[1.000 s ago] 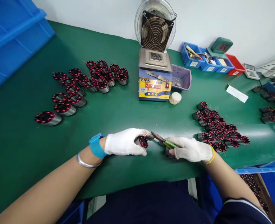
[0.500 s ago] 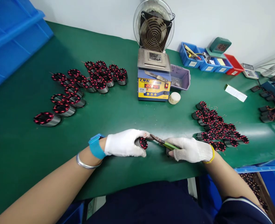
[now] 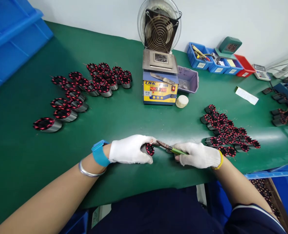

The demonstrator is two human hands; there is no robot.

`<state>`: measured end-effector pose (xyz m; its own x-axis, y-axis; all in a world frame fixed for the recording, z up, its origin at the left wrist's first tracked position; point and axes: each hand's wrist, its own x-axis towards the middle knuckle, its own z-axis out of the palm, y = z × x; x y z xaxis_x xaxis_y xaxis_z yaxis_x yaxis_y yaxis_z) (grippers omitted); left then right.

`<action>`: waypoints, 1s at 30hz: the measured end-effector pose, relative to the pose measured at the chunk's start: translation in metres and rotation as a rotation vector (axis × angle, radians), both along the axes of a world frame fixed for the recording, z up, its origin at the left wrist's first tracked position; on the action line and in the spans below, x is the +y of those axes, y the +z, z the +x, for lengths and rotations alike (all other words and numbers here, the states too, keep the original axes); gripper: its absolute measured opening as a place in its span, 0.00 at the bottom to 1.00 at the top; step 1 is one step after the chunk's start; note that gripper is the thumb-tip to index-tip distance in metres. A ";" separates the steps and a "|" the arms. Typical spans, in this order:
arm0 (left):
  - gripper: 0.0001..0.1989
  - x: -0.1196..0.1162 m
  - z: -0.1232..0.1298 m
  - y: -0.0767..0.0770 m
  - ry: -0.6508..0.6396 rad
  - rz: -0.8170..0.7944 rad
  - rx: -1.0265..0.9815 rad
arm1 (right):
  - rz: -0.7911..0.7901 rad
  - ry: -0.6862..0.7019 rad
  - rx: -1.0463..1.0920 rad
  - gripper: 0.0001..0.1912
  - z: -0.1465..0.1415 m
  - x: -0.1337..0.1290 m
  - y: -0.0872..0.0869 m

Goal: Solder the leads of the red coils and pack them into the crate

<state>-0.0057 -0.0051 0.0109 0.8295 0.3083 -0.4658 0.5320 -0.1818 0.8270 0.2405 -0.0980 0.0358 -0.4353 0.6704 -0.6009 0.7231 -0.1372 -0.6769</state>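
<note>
In a white glove, my left hand (image 3: 129, 150) is wrapped round a motor stator (image 3: 149, 149), a short grey cylinder whose black end with red windings faces right. My right hand (image 3: 197, 155), gloved too, grips pliers (image 3: 174, 149) with green handles. Their jaws reach to the fingertips of my left hand, close above the stator; whether they touch a wire I cannot make out. More stators (image 3: 65, 114) stand on the green table (image 3: 124, 123) at the left. Another group of stators (image 3: 228, 131) stands beyond my right hand.
A yellow and blue solder pot (image 3: 160, 91) with a knife on it stands at the back, before a fan (image 3: 160, 34). Beside it are a purple tray (image 3: 194, 81) and a round white pad (image 3: 182, 101). Small blue bins (image 3: 199, 63) line the wall. A large blue crate (image 3: 14, 42) occupies the left corner.
Both hands keep nearly the same pose with stator and pliers. The handle below my right palm shows less, so the pliers look more closed. The view has shifted slightly.
</note>
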 end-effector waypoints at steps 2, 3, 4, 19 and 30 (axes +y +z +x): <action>0.30 0.000 0.000 -0.001 -0.001 -0.003 -0.007 | 0.000 -0.012 -0.026 0.10 -0.001 0.000 0.001; 0.32 0.001 -0.001 -0.003 0.001 0.002 -0.023 | 0.013 -0.019 -0.053 0.11 -0.001 0.000 0.001; 0.33 0.001 -0.002 -0.004 0.007 0.013 -0.046 | 0.050 -0.028 -0.089 0.12 -0.002 -0.001 0.001; 0.33 -0.018 0.016 -0.026 0.836 -0.106 -0.440 | 0.868 -0.202 -0.339 0.28 -0.043 -0.005 -0.032; 0.57 -0.035 0.020 -0.016 0.846 -0.442 -0.768 | 0.626 -0.801 0.306 0.25 -0.097 0.038 -0.054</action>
<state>0.0144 -0.0398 -0.0055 0.5498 0.8226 -0.1448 -0.3072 0.3604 0.8808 0.1439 -0.0598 -0.0184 0.1963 0.9805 0.0111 0.3634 -0.0622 -0.9295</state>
